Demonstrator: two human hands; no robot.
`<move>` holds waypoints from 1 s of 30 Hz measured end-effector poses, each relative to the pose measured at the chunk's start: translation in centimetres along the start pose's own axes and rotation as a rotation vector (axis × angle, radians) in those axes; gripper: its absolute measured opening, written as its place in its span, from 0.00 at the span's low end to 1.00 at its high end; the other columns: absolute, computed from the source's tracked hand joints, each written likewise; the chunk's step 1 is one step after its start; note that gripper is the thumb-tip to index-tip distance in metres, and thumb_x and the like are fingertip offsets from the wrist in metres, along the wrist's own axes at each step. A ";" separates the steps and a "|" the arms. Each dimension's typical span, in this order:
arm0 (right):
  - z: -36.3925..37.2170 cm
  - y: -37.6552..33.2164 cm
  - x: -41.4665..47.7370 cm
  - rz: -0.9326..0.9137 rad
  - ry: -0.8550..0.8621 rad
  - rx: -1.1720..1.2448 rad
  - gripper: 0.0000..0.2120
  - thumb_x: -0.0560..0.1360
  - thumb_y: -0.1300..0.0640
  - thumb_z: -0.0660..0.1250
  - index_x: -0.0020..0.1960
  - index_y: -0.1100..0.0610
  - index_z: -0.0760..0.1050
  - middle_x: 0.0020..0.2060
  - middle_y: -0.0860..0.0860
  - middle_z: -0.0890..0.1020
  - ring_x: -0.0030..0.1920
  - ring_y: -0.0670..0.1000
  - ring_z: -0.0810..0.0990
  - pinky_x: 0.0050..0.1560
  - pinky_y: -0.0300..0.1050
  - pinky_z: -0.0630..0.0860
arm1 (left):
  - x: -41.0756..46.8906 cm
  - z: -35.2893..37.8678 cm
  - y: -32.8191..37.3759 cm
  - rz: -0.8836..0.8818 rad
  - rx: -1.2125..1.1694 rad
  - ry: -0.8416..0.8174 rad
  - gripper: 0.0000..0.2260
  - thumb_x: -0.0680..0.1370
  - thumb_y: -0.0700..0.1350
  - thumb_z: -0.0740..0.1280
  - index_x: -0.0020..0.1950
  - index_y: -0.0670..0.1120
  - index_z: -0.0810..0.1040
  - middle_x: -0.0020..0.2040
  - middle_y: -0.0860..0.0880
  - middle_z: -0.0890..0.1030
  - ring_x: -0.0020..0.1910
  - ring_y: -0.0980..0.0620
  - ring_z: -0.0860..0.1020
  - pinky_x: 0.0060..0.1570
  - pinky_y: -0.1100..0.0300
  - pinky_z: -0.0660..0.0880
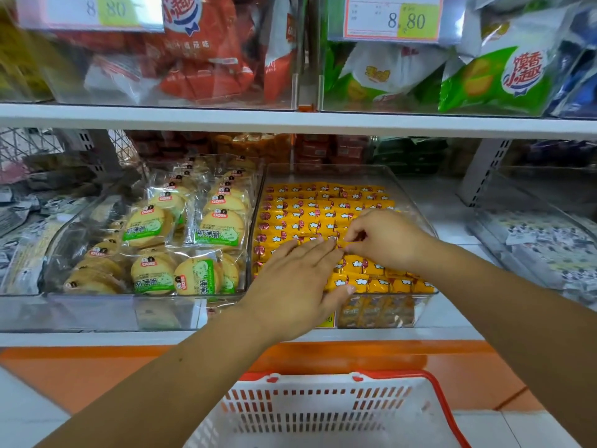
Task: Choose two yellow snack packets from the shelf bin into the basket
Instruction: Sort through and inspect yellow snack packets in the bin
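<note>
Your right hand (384,237) is down in the clear shelf bin (416,202) with its grip closed: the thumb and curled fingers pinch the edge of one of the yellow snack packets (326,218) in the middle rows. Just left of that grip, your left hand (300,279) lies flat on the packets, fingers straight and side by side. Its grip is apart and holds nothing, and its fingertips come almost up against those of the right. The packets fill the bin in tight rows, running past the right grip to the back wall and under both hands to the front wall. Well below the grips, nearest you, sits the white basket (323,405) with its red rim. Left of the left grip, a neighbouring clear bin holds round biscuit packs (181,234) with green labels. Above both grips, on the upper shelf, green-and-white snack bags (484,79) sit beside a price tag (392,17) reading 8.80.
</note>
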State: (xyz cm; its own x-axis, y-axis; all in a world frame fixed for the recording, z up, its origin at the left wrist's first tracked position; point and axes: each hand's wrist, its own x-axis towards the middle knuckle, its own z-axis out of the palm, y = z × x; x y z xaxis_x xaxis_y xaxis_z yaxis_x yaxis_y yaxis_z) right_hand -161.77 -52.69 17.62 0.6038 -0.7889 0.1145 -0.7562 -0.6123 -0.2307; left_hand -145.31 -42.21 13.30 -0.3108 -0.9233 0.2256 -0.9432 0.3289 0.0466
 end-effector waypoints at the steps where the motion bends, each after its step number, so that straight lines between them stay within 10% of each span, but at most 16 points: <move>1: -0.1 0.0 -0.2 0.001 0.050 0.026 0.04 0.78 0.53 0.69 0.46 0.49 0.81 0.38 0.42 0.75 0.45 0.46 0.78 0.44 0.44 0.71 | -0.1 0.0 0.0 -0.002 0.007 -0.002 0.31 0.82 0.66 0.46 0.81 0.52 0.52 0.81 0.53 0.54 0.80 0.55 0.49 0.77 0.54 0.41; 7: -1.3 -0.6 -4.4 0.033 0.490 0.396 0.07 0.80 0.52 0.66 0.46 0.42 0.75 0.38 0.36 0.80 0.39 0.35 0.77 0.37 0.36 0.68 | -0.7 -0.4 0.1 -0.106 -0.297 0.069 0.37 0.79 0.66 0.56 0.80 0.58 0.37 0.78 0.54 0.64 0.77 0.53 0.60 0.75 0.54 0.57; 10: -1.9 -1.3 -6.9 0.029 0.619 0.689 0.07 0.80 0.57 0.65 0.48 0.46 0.77 0.43 0.41 0.84 0.45 0.40 0.83 0.44 0.41 0.80 | -1.2 -1.2 0.5 -0.169 -0.564 0.142 0.37 0.76 0.68 0.57 0.80 0.60 0.45 0.73 0.63 0.66 0.71 0.61 0.64 0.66 0.68 0.62; 13: -2.0 -2.0 -9.3 0.033 0.565 0.953 0.10 0.81 0.62 0.63 0.45 0.49 0.75 0.44 0.47 0.85 0.45 0.47 0.85 0.44 0.40 0.82 | -1.9 -2.1 1.3 -0.173 -0.746 0.223 0.21 0.78 0.63 0.60 0.71 0.69 0.63 0.57 0.74 0.74 0.56 0.70 0.72 0.50 0.77 0.65; 16: -2.2 -1.7 -10.7 0.068 0.448 1.193 0.12 0.81 0.64 0.62 0.42 0.51 0.76 0.44 0.53 0.86 0.46 0.54 0.86 0.43 0.40 0.82 | -2.5 -2.7 1.8 -0.192 -0.992 0.242 0.14 0.80 0.52 0.67 0.65 0.62 0.75 0.48 0.62 0.81 0.47 0.59 0.79 0.43 0.69 0.73; 19: -2.3 -1.5 -11.1 0.147 0.293 1.401 0.03 0.77 0.60 0.68 0.45 0.54 0.77 0.43 0.57 0.86 0.45 0.64 0.86 0.38 0.45 0.83 | -3.2 -3.1 2.1 -0.273 -1.269 0.210 0.16 0.78 0.43 0.71 0.61 0.61 0.77 0.50 0.54 0.84 0.45 0.51 0.84 0.36 0.62 0.78; 23: -1.3 -1.4 -11.1 0.175 0.279 1.380 0.21 0.64 0.52 0.76 0.51 0.59 0.73 0.46 0.60 0.85 0.46 0.63 0.86 0.41 0.45 0.82 | -3.5 -3.5 2.0 -0.357 -1.547 0.239 0.19 0.71 0.44 0.76 0.59 0.52 0.76 0.51 0.46 0.85 0.48 0.46 0.86 0.38 0.61 0.80; 30: -0.9 -0.9 -10.7 0.121 0.231 1.580 0.07 0.70 0.61 0.71 0.47 0.59 0.77 0.51 0.65 0.84 0.50 0.64 0.85 0.45 0.43 0.83 | -3.5 -3.8 1.0 -0.377 -1.773 0.267 0.15 0.69 0.41 0.71 0.56 0.44 0.82 0.52 0.41 0.86 0.51 0.42 0.85 0.39 0.63 0.81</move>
State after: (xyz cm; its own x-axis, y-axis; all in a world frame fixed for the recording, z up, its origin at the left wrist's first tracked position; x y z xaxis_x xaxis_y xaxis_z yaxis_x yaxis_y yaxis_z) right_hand -167.78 -43.75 17.45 0.4025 -0.9069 0.1246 0.3014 0.0027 -0.9535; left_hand -144.73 -37.89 16.26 0.0557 -0.9950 0.0828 0.3263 0.0965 0.9403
